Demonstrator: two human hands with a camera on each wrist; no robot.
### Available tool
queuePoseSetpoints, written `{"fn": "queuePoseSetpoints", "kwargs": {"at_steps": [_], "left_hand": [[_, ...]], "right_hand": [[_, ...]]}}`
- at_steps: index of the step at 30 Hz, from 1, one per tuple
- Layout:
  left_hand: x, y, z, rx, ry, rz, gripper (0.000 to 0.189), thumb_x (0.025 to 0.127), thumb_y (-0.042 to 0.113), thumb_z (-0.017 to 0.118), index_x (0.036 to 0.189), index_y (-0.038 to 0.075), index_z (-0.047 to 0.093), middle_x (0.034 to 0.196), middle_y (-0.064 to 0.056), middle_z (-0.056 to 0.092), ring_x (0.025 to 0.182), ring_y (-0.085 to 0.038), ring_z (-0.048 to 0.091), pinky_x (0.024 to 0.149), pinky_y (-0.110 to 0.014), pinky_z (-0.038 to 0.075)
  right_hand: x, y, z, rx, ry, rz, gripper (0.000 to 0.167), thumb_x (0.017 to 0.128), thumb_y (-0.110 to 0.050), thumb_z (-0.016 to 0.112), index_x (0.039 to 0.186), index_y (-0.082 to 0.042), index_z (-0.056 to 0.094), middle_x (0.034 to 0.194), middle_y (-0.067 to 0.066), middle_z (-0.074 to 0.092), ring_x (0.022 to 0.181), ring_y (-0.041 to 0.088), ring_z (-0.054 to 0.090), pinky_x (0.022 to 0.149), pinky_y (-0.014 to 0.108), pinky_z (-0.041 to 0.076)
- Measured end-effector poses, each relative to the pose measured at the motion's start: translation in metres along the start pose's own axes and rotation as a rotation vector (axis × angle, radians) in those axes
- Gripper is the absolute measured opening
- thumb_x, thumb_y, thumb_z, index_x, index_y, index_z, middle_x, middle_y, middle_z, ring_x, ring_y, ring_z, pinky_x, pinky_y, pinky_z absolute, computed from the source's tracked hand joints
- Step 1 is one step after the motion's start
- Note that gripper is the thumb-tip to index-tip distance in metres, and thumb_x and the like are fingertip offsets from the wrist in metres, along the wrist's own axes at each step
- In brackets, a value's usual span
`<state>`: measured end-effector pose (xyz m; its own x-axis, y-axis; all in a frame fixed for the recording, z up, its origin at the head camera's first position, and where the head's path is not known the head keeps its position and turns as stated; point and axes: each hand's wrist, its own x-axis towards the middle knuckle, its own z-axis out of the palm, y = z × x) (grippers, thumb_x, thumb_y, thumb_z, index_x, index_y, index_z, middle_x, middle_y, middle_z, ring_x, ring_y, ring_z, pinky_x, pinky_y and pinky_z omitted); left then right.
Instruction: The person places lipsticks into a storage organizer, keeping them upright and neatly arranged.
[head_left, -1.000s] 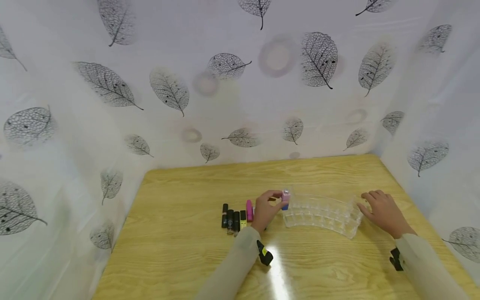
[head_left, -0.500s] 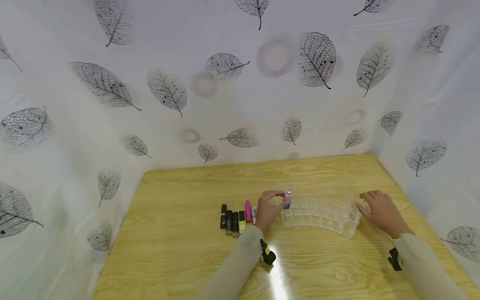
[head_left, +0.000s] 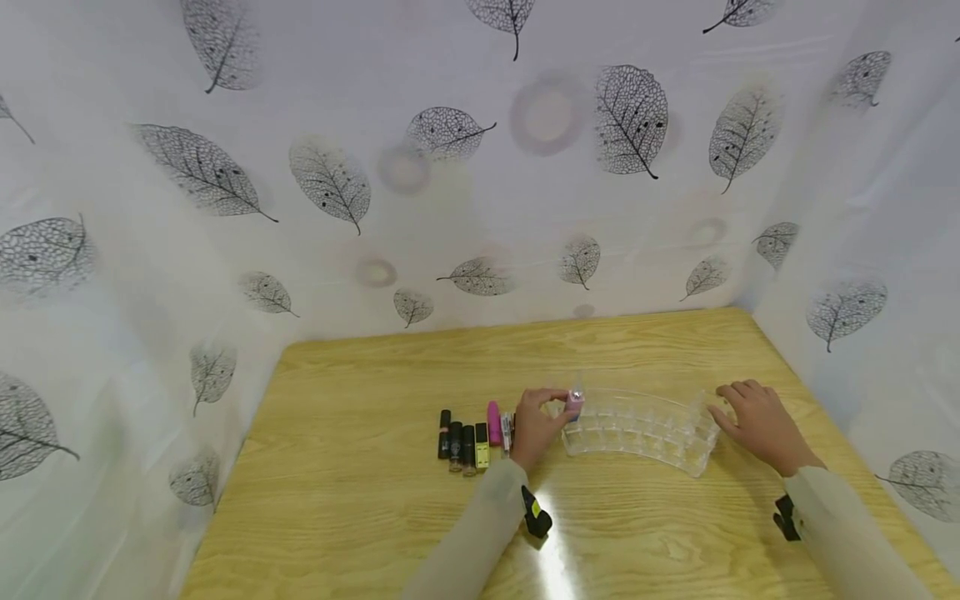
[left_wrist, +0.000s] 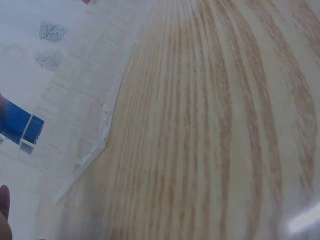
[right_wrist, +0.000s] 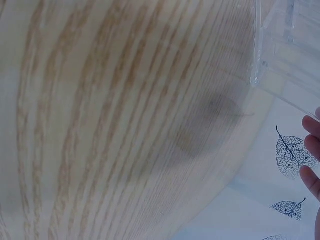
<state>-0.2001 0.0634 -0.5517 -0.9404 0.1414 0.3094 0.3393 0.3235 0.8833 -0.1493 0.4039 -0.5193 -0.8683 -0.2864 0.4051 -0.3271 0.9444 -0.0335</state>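
Between thumb and fingers, my left hand point(head_left: 535, 427) holds a small pink-and-blue lipstick point(head_left: 574, 403) upright at the left end of a curved clear organizer point(head_left: 637, 433). In the left wrist view, the blue end of the lipstick point(left_wrist: 20, 124) points down into the organizer's end compartments point(left_wrist: 75, 115). Most of the left hand lies outside that view. My right hand point(head_left: 763, 429) is at the organizer's right end, its loosely bent fingers point(right_wrist: 312, 142) close to the clear edge point(right_wrist: 295, 55).
Left of the left hand, several makeup tubes lie in a row: black ones point(head_left: 456, 446), a yellow-and-black one point(head_left: 482, 446), a magenta one point(head_left: 494, 423) and a clear one point(head_left: 507, 429). A leaf-print curtain point(head_left: 480, 208) borders the wooden table point(head_left: 360, 500).
My left hand has lowered the lipstick slightly into the organizer's left end, and less of its blue part shows. The right hand has stayed at the right end.
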Motion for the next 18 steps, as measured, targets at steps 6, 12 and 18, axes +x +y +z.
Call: {"fn": "queuePoseSetpoints", "kwargs": {"at_steps": [6, 12, 18], "left_hand": [[-0.0044, -0.002, 0.0009, -0.016, 0.007, -0.032, 0.026, 0.073, 0.026, 0.079, 0.097, 0.017, 0.074, 0.094, 0.003, 0.071, 0.091, -0.019, 0.061, 0.083, -0.026, 0.046], [-0.006, -0.0031, 0.0028, -0.017, 0.04, -0.001, 0.024, 0.073, 0.022, 0.08, 0.095, 0.015, 0.074, 0.091, 0.001, 0.071, 0.086, -0.018, 0.061, 0.076, -0.028, 0.05], [-0.0073, -0.0022, 0.004, -0.045, 0.038, -0.048, 0.025, 0.072, 0.017, 0.081, 0.095, 0.013, 0.073, 0.097, -0.003, 0.063, 0.087, -0.016, 0.059, 0.063, -0.016, 0.047]], "right_hand": [[-0.0007, 0.0005, 0.0011, 0.002, 0.003, -0.004, 0.03, 0.073, -0.014, 0.075, 0.096, 0.001, 0.062, 0.091, 0.018, 0.064, 0.086, 0.038, 0.056, 0.072, 0.056, 0.041], [-0.001, 0.0003, 0.0014, 0.009, 0.015, -0.01, 0.03, 0.073, -0.013, 0.075, 0.096, 0.001, 0.062, 0.09, 0.018, 0.064, 0.086, 0.038, 0.056, 0.071, 0.055, 0.041], [-0.0015, 0.0016, 0.0034, 0.007, 0.024, -0.016, 0.031, 0.072, -0.013, 0.076, 0.095, 0.001, 0.063, 0.089, 0.018, 0.064, 0.085, 0.038, 0.057, 0.07, 0.055, 0.042]]}}
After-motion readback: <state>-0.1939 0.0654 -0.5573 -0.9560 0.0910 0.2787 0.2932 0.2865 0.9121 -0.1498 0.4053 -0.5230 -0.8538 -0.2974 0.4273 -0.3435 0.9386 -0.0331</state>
